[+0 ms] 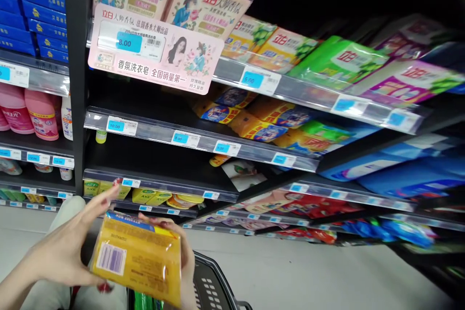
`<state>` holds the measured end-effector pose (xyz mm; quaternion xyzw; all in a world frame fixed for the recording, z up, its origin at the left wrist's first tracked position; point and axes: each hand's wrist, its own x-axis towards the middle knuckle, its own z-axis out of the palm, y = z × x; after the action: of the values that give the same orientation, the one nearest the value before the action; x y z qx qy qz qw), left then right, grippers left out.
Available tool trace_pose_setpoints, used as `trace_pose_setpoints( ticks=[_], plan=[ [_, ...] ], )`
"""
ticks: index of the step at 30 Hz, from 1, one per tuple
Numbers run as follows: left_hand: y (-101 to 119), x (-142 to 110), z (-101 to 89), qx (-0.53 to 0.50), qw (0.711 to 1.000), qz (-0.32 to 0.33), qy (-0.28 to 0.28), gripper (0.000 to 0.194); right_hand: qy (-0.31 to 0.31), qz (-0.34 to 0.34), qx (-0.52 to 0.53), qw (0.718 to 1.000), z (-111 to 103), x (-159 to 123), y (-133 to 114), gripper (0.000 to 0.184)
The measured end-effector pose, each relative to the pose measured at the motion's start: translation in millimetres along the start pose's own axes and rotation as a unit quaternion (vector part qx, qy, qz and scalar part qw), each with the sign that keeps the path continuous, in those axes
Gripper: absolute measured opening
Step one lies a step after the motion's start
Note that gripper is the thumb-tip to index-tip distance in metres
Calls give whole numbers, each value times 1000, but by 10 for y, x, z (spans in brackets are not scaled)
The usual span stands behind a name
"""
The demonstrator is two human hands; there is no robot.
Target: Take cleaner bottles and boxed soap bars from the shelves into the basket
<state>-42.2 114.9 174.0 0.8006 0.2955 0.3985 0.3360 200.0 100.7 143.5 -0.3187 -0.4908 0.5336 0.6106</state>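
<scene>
A yellow soap pack (140,254) with a white barcode label and a blue stripe along its top edge is held at the bottom left of the view, back side up. My left hand (63,249) grips its left edge, thumb underneath and fingers curled over the top corner. My right hand (187,261) is wrapped around its right edge; only the fingers show behind the pack. Below the pack sits a black shopping basket (210,286) with something green inside.
Black store shelves (203,143) with blue price tags run from left to right, stocked with soap packs in yellow, green, purple and blue. A pink promotional sign (154,51) hangs from the top shelf. Pink bottles (36,111) stand at left. A pale floor (290,271) lies below.
</scene>
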Motion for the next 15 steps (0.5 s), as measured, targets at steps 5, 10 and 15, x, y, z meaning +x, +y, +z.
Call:
trace_pose_setpoints(
  ticks=[5,10,15],
  plan=[
    [-105,-55,85,-121,975,-185,-5,99,19,-20,-3,1000,12,-70,140,57],
    [-176,-60,128,-78,984,-159,25,70,5,-25,-5,1000,-34,-104,173,56],
    [-295,-53,255,-54,991,-116,-30,61,-107,75,-6,991,-326,-210,44,88]
  ],
)
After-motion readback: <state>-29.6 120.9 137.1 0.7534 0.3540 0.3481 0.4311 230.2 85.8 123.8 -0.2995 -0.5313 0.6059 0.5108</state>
